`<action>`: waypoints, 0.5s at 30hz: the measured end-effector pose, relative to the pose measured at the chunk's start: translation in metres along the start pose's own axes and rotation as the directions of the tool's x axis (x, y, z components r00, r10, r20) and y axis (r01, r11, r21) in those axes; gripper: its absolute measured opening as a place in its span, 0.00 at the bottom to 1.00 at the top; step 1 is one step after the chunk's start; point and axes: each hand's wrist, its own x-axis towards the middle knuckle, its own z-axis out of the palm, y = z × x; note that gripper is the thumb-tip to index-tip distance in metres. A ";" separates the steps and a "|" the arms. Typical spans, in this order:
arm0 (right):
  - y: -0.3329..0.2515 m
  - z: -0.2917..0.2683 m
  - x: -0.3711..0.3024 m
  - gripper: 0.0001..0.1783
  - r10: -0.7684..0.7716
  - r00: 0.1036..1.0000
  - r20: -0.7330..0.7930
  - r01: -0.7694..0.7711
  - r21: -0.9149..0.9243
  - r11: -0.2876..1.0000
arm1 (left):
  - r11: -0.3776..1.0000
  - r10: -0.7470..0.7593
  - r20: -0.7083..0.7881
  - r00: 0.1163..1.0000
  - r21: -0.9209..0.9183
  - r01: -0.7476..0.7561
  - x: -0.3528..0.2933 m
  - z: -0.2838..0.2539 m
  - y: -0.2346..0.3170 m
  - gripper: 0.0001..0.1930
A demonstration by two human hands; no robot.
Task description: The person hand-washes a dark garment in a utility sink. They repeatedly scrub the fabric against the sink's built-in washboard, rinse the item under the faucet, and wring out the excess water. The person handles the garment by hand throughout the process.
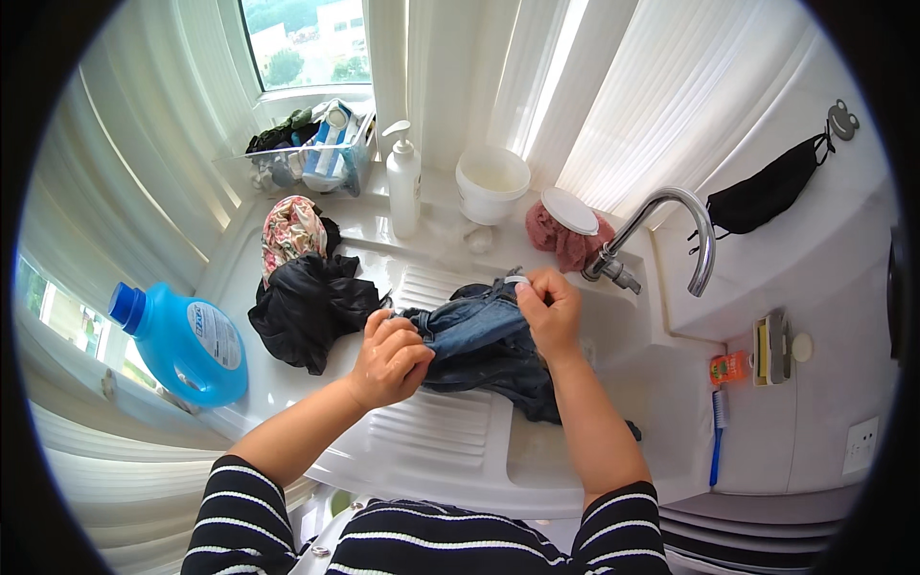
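Gripping a bunched fold of the blue denim garment (479, 340), the left hand (388, 359) is curled into a fist around the cloth over the ribbed washboard (436, 436) of the white laundry sink (613, 450). The right hand (551, 311) pinches the garment's upper edge, by a small white tab, between thumb and fingertips. The denim lies draped across the washboard's top and down into the basin. Just left of it sits a heap of black cloth (307, 307) with a floral cloth (290, 230) behind. A blue detergent jug (182, 340) lies at far left, a white pump bottle (403, 182) stands behind, and a chrome faucet (671, 235) arches at right.
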 end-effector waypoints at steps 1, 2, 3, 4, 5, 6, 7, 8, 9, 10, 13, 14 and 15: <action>-0.007 0.001 -0.001 0.17 -0.102 0.991 0.089 0.104 -0.022 0.994 | 1.000 -0.005 0.150 0.989 -0.020 0.009 -0.009 -0.003 0.006 0.09; -0.012 0.001 -0.007 0.17 -0.018 0.939 0.344 0.052 -0.090 0.995 | 0.993 -0.047 0.318 0.947 -0.085 0.078 -0.020 -0.003 0.007 0.08; -0.003 0.003 -0.013 0.14 -0.016 0.860 0.510 0.124 -0.179 0.976 | 0.979 -0.070 0.477 0.876 -0.136 0.152 -0.030 -0.001 0.004 0.08; -0.001 0.002 -0.022 0.13 0.115 0.881 0.458 -0.034 -0.182 0.983 | 0.967 -0.127 0.457 0.881 -0.143 0.213 -0.032 -0.001 0.000 0.07; 0.000 0.001 -0.027 0.15 0.247 0.879 0.407 -0.191 -0.174 0.966 | 0.934 -0.253 0.405 0.879 -0.134 0.330 -0.031 -0.002 -0.002 0.07; 0.017 -0.006 -0.024 0.20 0.207 0.921 0.331 -0.118 -0.269 0.956 | 0.895 -0.378 0.277 0.883 -0.135 0.425 -0.027 0.005 -0.008 0.08; 0.047 -0.021 -0.022 0.25 0.160 0.952 0.260 -0.055 -0.368 0.928 | 0.841 -0.500 0.147 0.853 -0.152 0.519 -0.020 0.017 -0.014 0.10; 0.064 -0.028 -0.025 0.30 0.108 0.974 0.198 -0.005 -0.462 0.887 | 0.843 -0.510 0.133 0.850 -0.120 0.524 -0.009 0.024 -0.019 0.15; 0.063 -0.024 -0.030 0.33 0.211 0.950 0.230 -0.048 -0.563 0.825 | 0.838 -0.530 0.208 0.822 -0.025 0.546 -0.006 0.030 -0.029 0.19; 0.059 -0.021 -0.035 0.36 0.304 0.921 0.243 -0.071 -0.663 0.745 | 0.833 -0.528 0.271 0.805 -0.020 0.553 0.000 0.038 -0.036 0.22; 0.050 -0.015 -0.049 0.40 0.360 0.908 0.215 -0.033 -0.820 0.572 | 0.882 -0.463 0.446 0.766 0.153 0.445 0.025 0.064 -0.044 0.27; 0.049 -0.014 -0.049 0.39 0.393 0.896 0.209 -0.085 -0.787 0.612 | 0.896 -0.444 0.504 0.741 0.233 0.378 0.032 0.068 -0.046 0.27; 0.048 -0.014 -0.050 0.37 0.428 0.881 0.200 -0.143 -0.751 0.645 | 0.907 -0.421 0.576 0.701 0.246 0.342 0.040 0.068 -0.047 0.25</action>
